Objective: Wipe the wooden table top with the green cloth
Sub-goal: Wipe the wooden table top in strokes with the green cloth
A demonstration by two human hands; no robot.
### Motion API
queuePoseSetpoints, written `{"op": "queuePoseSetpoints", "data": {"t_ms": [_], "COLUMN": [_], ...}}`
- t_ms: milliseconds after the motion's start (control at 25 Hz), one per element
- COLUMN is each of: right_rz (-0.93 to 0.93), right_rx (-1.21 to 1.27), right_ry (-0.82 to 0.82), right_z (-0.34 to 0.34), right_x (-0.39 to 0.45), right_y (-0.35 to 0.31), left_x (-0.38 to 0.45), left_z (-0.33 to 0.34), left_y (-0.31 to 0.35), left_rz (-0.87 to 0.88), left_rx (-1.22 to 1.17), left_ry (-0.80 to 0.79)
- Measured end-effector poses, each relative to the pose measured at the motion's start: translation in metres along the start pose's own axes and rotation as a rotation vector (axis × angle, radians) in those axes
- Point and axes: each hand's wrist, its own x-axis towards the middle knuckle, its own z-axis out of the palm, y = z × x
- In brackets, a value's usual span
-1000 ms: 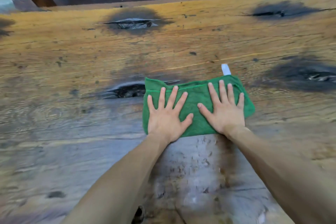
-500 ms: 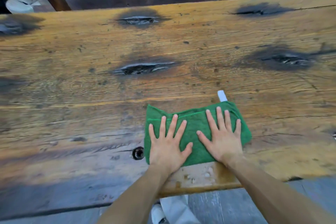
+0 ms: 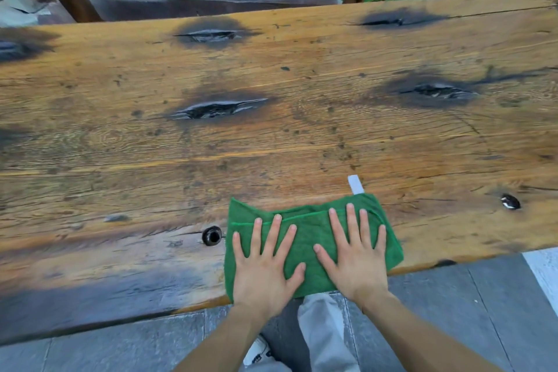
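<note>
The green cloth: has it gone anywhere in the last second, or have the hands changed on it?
The green cloth slid toward the person, from beside the dark knot to the near edge of the wooden table top. Nothing was let go: left hand and right hand stay flat on it, fingers spread. The white tag still points away.

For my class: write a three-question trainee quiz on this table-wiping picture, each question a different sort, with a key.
1. True or false: both hands lie flat, fingers spread, on the green cloth.
2. Which table edge is the cloth at? A far, B near, C left end.
3. Fill in: a white ___ sticks out from the cloth's far edge.

Key: 1 true: left hand and right hand press it. 2 B, on the wooden table top. 3 tag.
</note>
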Motion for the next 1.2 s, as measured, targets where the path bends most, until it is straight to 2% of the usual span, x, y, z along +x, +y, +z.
{"op": "queuePoseSetpoints", "data": {"t_ms": [200, 560, 1200], "right_rz": [-0.01, -0.027, -0.04], "right_rx": [0.014, 0.004, 0.026], "right_ry": [0.017, 0.01, -0.003], "right_z": [-0.001, -0.013, -0.042], "right_x": [0.004, 0.063, 0.255], "right_y": [0.002, 0.022, 0.037], "left_x": [0.005, 0.059, 0.239], "left_z": [-0.001, -0.013, -0.06], "left_y": [0.002, 0.011, -0.003], "left_rz": [0.009, -0.021, -0.115], "left_rx": [0.002, 0.002, 0.029], "left_ry": [0.0, -0.023, -0.011]}}
